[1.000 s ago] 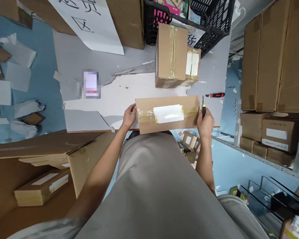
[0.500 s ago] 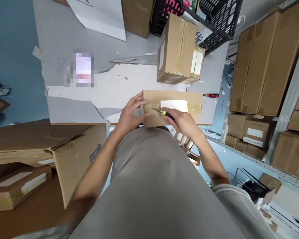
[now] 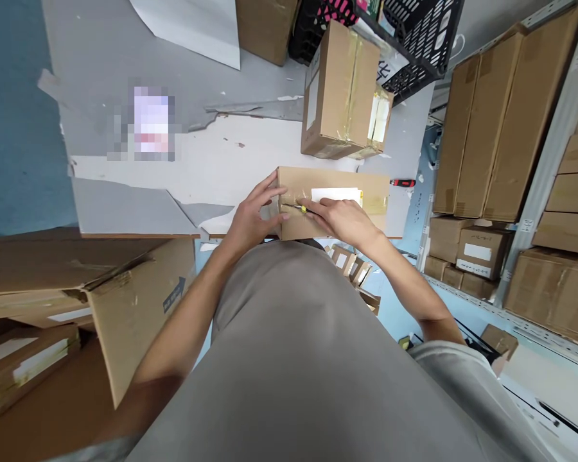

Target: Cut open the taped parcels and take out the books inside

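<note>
A long cardboard box lies at the table's front edge, against my body. It has clear tape and a white label on top. My left hand grips the box's left end, fingertips and thumb resting on the top face. In my right hand is a utility knife with a yellow-and-black grip, mostly covered by the fingers. Its thin blade points left and lies along the taped top near the left end, between the fingers and thumb of my left hand.
A red-and-black tool lies right of the box. Behind stand a taped carton and a black crate. A blurred bright patch is on the table's left. An open carton sits below left; shelves of boxes stand right.
My right hand has moved the knife left along the box top, bringing the blade to the left end. My left hand keeps its hold. The view has shifted slightly.
</note>
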`<state>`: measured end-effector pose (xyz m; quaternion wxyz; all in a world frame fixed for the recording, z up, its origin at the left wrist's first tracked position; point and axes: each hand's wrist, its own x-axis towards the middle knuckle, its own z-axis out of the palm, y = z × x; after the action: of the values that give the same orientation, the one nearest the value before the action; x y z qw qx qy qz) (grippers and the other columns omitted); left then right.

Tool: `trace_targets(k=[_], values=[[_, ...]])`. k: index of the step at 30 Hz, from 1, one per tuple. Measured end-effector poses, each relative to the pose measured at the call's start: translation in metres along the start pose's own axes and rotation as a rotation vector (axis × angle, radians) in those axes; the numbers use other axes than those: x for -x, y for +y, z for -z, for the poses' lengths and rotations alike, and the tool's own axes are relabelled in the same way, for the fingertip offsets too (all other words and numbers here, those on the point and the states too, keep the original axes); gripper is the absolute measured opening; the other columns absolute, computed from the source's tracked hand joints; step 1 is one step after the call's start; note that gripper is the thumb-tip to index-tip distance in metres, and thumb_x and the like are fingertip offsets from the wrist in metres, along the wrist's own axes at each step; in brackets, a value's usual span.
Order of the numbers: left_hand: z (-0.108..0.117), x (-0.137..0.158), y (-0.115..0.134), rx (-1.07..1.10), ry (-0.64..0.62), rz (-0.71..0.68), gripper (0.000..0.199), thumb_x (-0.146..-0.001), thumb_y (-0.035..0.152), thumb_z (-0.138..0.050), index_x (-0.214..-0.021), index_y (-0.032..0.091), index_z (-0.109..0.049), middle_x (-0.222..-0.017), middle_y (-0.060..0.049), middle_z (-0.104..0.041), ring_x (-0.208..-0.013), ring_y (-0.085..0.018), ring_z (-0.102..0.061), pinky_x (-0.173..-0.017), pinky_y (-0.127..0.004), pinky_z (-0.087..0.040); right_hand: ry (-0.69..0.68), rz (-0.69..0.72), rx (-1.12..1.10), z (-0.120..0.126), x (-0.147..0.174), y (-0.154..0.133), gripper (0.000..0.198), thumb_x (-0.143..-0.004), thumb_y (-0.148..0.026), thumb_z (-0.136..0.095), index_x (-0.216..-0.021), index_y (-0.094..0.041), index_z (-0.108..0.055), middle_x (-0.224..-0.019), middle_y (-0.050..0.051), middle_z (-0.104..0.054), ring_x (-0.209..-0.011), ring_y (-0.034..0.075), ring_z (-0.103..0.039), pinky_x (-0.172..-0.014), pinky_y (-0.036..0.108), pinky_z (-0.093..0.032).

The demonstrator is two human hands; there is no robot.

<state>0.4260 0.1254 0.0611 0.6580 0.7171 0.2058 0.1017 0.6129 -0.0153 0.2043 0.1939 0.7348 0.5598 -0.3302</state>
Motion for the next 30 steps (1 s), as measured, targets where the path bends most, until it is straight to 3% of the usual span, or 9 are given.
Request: trace_targets(k=[7, 18, 25, 30], values=[[-0.001, 0.0, -0.001, -0.005, 0.01, -0.015, 0.069, -0.096, 0.077, -0.077, -0.149, 0.033, -0.072, -0.185, -0.01, -0.041, -0.166, -0.04, -0.047, -0.124, -0.061, -0.057, -0.029, 0.011, 0.062, 0.007, 0.001, -0.003, 0.054, -0.125, -0.041, -0.032, -0.177, -0.031, -0.043, -0.128, 0.014, -0.078, -0.101, 0.028, -0.077, -0.085, 0.034, -0.043], [-0.001, 0.0, 0.001, 0.011, 0.015, 0.014, 0.072, -0.094, 0.08, -0.077, -0.151, 0.036, -0.071, -0.186, -0.009, -0.04, -0.167, -0.04, -0.046, -0.125, -0.063, -0.055, -0.075, 0.015, 0.222, 0.013, 0.003, -0.009, 0.073, -0.113, -0.008, -0.037, -0.182, -0.029, -0.026, -0.135, 0.018, -0.075, -0.1, 0.028, -0.08, -0.084, 0.036, -0.048], [-0.002, 0.003, 0.002, 0.01, 0.029, 0.033, 0.07, -0.094, 0.078, -0.079, -0.151, 0.038, -0.071, -0.186, -0.007, -0.04, -0.167, -0.041, -0.046, -0.124, -0.066, -0.056, -0.094, 0.043, 0.222, 0.014, 0.002, -0.009, 0.075, -0.112, -0.008, -0.037, -0.183, -0.028, -0.024, -0.141, 0.022, -0.073, -0.107, 0.031, -0.08, -0.089, 0.038, -0.051], [-0.003, 0.004, 0.001, 0.019, 0.03, 0.033, 0.069, -0.094, 0.076, -0.079, -0.152, 0.039, -0.071, -0.186, -0.006, -0.039, -0.165, -0.04, -0.05, -0.125, -0.065, -0.055, -0.11, 0.074, 0.228, 0.017, 0.001, -0.006, 0.081, -0.109, -0.004, -0.037, -0.184, -0.03, -0.023, -0.141, 0.02, -0.074, -0.105, 0.029, -0.079, -0.088, 0.038, -0.052]])
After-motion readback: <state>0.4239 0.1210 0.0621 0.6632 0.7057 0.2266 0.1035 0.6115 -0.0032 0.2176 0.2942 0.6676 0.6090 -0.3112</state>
